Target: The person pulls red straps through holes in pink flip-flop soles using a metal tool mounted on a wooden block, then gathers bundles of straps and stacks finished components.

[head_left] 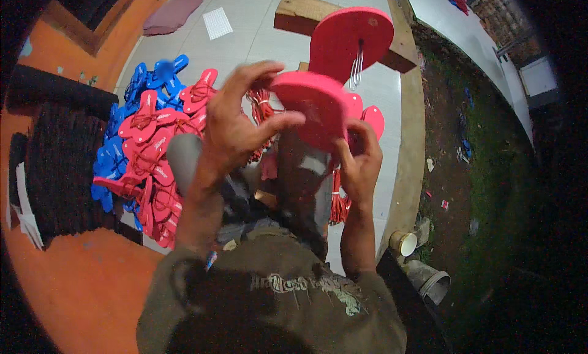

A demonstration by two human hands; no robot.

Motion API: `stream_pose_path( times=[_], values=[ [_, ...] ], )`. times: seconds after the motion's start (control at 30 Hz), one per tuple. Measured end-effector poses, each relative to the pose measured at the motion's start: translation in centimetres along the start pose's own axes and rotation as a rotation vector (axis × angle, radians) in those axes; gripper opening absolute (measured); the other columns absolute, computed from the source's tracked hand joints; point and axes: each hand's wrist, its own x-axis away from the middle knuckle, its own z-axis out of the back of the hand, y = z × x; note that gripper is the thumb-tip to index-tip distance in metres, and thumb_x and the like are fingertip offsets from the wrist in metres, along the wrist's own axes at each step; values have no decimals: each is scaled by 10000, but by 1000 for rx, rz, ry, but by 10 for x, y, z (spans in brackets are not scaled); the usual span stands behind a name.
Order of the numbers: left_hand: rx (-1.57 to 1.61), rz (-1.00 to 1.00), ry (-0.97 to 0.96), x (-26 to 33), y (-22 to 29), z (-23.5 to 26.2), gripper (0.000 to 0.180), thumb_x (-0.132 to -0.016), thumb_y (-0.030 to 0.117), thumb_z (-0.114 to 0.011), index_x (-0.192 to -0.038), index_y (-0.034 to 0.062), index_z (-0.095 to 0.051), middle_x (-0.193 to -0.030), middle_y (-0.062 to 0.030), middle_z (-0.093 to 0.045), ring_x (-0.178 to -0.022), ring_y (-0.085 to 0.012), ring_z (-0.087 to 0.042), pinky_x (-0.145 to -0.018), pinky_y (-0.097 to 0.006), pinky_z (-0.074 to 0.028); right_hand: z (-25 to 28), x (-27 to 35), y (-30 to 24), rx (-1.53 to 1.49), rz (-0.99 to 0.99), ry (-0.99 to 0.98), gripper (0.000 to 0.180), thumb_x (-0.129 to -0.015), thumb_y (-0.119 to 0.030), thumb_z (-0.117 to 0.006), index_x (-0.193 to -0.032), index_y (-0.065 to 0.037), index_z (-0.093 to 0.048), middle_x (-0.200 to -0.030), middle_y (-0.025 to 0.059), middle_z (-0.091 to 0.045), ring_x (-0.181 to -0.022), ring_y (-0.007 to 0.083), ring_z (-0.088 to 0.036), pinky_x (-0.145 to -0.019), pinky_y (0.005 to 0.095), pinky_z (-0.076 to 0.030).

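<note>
Both hands hold a pinkish-red flip-flop sole [315, 103] in front of my lap. My left hand [236, 118] wraps its left edge, fingers behind and thumb across the face. My right hand [360, 161] pinches its lower right edge. Just beyond stands another red sole [334, 38], upright against a wooden beam [294, 16]. A thin metal wire loop [356, 66] sticks out of that sole. Partly hidden behind the held sole, another red sole [373, 120] lies on the floor. Bundles of red cords [337, 201] lie by my legs.
On my left is a heap of red flip-flops [156, 149] with blue flip-flops [111, 161] beside and under them. A dark stack [64, 164] stands by the orange wall. A white sheet [217, 24] lies ahead. Rightward, the tiled floor ends at a ledge above dark ground with buckets [404, 242].
</note>
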Motion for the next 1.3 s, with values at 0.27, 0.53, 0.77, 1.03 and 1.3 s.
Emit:
stream_pose_path(
  times=[0.27,0.53,0.77,1.03,1.3],
  values=[
    [343,-191,-277,-13,-41,-33,271,-703,218,-612,-870,16,-544,-809,-111,-558,-733,-251,-559,-649,-331,-453,-2,-35,-16,-234,288,42,288,-681,-48,-625,-953,7,-548,-921,124,-545,-823,206,-548,-723,300,-445],
    [214,-573,-318,-58,-42,-29,189,-634,150,-611,-801,70,-571,-799,-50,-565,-682,-214,-531,-577,-324,-450,9,-64,-16,-190,533,139,219,-627,-139,-705,-799,-32,-618,-823,125,-578,-785,263,-563,-683,338,-469],
    [238,-416,-324,-63,-41,-31,216,-607,121,-648,-803,74,-570,-786,-39,-567,-694,-222,-518,-579,-321,-430,13,-70,-9,-310,440,129,173,-659,-74,-680,-792,-20,-583,-784,121,-560,-768,257,-556,-683,357,-467],
    [-463,-350,387,-93,-37,-73,642,-530,230,-784,-1019,37,-415,-959,-129,-408,-929,-277,-366,-779,-361,-328,-4,-113,-16,125,122,571,128,-780,-37,-567,-698,-31,-468,-686,27,-498,-623,70,-469,-539,217,-391],
    [43,342,21,22,-123,-53,240,-745,218,-645,-833,10,-564,-724,-59,-559,-643,-154,-520,-573,-279,-415,-49,-37,68,122,-67,92,224,-816,-129,-520,-973,27,-553,-773,129,-607,-711,189,-569,-641,303,-444]
  ],
)
